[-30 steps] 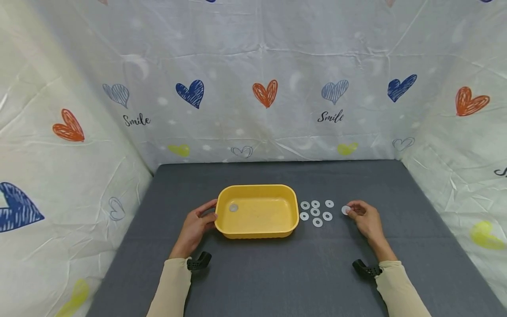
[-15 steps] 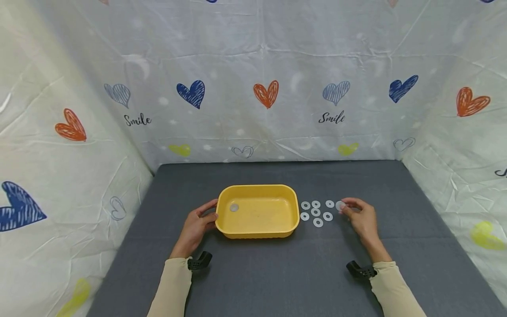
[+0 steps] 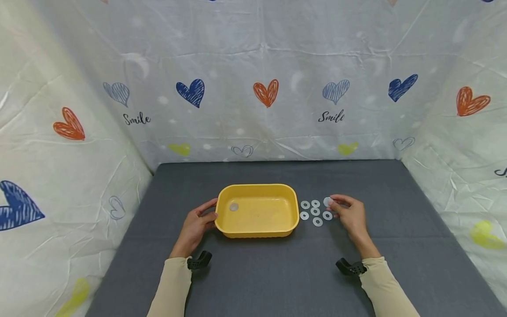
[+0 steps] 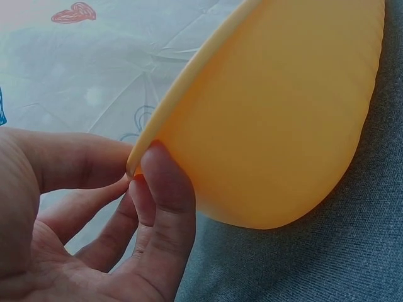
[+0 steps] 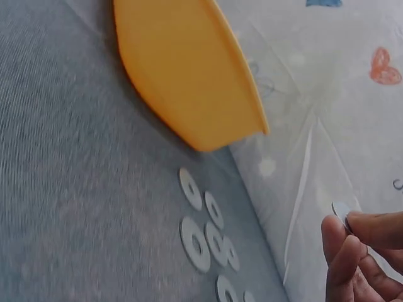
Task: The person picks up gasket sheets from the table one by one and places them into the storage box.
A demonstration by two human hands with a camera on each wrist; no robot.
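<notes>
My left hand (image 3: pixel 195 229) pinches the left rim of a yellow plastic tub (image 3: pixel 257 211); the left wrist view has thumb and fingers on either side of that rim. Inside the tub, toward its left, lies a flat grey disc (image 3: pixel 234 207). Between thumb and fingers, my right hand (image 3: pixel 350 215) holds a pale flat washer (image 5: pixel 340 211), raised over the right side of a group of washers. Several flat washers (image 3: pixel 314 222) with centre holes lie right of the tub. The raised washer and fingers hide part of that group in the head view.
Dark grey cloth (image 3: pixel 261 273) covers the table. A white curtain (image 3: pixel 297 57) printed with hearts stands behind and at both sides. Each wrist wears a black band, such as the left wristband (image 3: pixel 200 260).
My right hand has moved left with the washer, from beside the group to over its right edge. The left hand and the tub have stayed in place.
</notes>
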